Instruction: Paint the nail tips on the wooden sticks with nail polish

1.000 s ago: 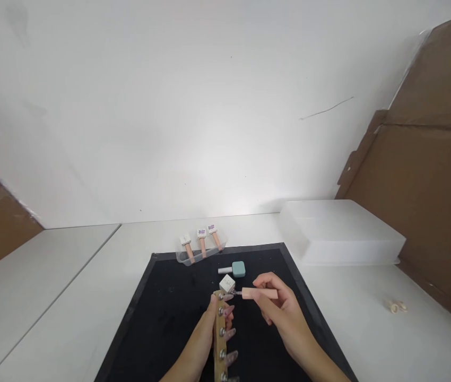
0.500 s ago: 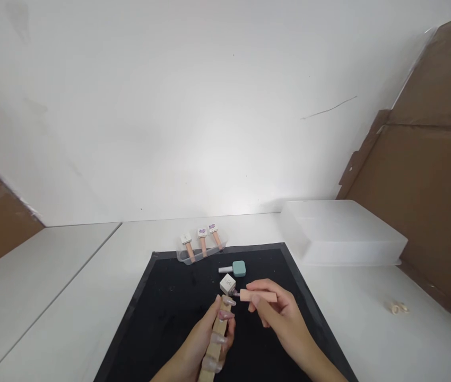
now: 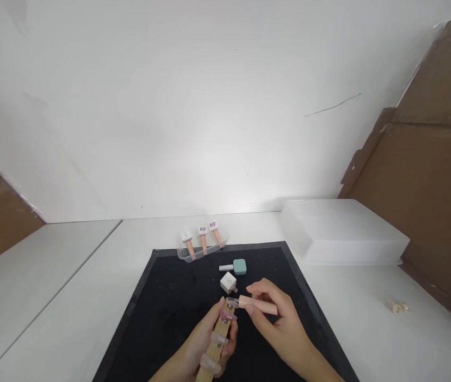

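Brush cap (image 3: 258,305) between right fingers (image 3: 250,298)

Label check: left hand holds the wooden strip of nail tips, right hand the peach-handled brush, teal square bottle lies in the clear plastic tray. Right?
One error: the head view shows the teal square bottle lying on the black rectangular mat, outside the clear plastic tray. The rest stands.

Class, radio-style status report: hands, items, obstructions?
Left hand gripping wooden strip. Right hand holding pink cap, brush at far nail tip. White bottle just beyond.
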Demonstrator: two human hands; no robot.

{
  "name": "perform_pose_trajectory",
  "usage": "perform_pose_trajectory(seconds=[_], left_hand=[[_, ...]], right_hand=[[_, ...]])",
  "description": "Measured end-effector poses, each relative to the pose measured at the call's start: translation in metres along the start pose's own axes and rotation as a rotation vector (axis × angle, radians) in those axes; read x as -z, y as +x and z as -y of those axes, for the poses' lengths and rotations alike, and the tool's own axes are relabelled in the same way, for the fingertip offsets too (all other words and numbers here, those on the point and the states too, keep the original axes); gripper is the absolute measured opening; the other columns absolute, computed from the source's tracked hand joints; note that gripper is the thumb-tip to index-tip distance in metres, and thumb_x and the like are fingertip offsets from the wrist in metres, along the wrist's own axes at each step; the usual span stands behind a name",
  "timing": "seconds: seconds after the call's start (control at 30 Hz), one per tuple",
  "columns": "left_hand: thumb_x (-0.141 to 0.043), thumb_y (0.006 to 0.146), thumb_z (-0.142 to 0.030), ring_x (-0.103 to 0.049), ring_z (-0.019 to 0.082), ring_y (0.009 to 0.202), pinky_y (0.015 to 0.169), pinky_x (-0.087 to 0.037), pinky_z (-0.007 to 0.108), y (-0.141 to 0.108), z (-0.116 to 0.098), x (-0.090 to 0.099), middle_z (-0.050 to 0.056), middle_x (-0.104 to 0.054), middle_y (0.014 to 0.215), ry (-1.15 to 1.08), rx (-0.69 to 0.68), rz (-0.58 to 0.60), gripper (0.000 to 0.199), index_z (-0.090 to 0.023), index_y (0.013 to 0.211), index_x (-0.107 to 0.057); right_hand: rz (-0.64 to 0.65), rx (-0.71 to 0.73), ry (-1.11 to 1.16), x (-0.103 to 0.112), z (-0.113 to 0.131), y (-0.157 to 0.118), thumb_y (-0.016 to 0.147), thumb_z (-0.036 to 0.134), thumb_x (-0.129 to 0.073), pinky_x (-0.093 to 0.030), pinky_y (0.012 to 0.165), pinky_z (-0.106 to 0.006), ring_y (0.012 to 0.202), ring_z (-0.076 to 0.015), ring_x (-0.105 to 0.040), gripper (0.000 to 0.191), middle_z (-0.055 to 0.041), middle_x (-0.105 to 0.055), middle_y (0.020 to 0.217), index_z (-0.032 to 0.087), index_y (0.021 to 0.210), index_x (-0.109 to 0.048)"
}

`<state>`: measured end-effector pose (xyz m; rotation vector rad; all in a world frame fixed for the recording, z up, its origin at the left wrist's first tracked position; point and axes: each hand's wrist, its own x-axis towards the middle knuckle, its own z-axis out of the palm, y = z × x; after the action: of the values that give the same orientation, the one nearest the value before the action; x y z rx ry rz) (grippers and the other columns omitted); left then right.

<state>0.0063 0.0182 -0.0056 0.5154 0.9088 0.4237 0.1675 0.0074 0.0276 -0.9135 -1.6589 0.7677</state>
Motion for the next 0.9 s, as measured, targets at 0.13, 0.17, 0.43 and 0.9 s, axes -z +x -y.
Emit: perform_pose_trajectory(seconds=[0.13,0.17,0.43,0.9], left_hand=[[-0.022,0.084,-0.063,-0.021,0.004,0.018,0.023,-0.011,0.017,0.0,0.002,-0.001,-0.003,-0.038,0.029,0.009,-0.046,0.006,0.065,-0.017,0.045,-0.048],[-0.025,0.083,-0.063,-0.021,0.004,0.019,0.024,-0.01,0.017,0.0,0.002,-0.001,-0.003,-0.039,0.029,0.008,-0.055,0.011,0.064,-0.017,0.045,-0.048],[-0.027,0.081,-0.064,-0.021,0.004,0.019,0.025,-0.012,0.017,0.001,0.0,-0.002,-0.004,-0.038,0.029,0.002,-0.05,0.045,0.063,-0.017,0.045,-0.047],[-0.003,0.085,-0.062,-0.018,0.005,0.02,0.023,-0.017,0.017,0.005,0.001,0.01,-0.004,-0.037,0.032,-0.124,-0.022,0.158,0.07,-0.019,0.048,-0.044]], right_hand=[[0.048,0.042,-0.049,0.0,0.002,0.001,0.08,0.012,-0.054,-0.036,0.046,-0.021,0.053,-0.0118,-0.047,0.009,0.0007,-0.051,0.067,0.019,0.074,-0.057],[0.055,0.047,-0.057,0.0,0.002,0.002,0.08,0.012,-0.054,-0.036,0.047,-0.021,0.053,-0.0118,-0.048,0.009,0.0006,-0.051,0.067,0.018,0.073,-0.057],[0.079,0.055,-0.127,0.0,-0.001,0.0,0.078,0.009,-0.054,-0.036,0.048,-0.02,0.054,-0.0113,-0.049,0.011,0.0007,-0.051,0.065,0.018,0.072,-0.056],[0.013,0.165,-0.22,0.001,0.001,0.003,0.074,0.003,-0.049,-0.037,0.05,-0.022,0.053,-0.0118,-0.047,0.018,0.0023,-0.044,0.06,0.019,0.064,-0.049]])
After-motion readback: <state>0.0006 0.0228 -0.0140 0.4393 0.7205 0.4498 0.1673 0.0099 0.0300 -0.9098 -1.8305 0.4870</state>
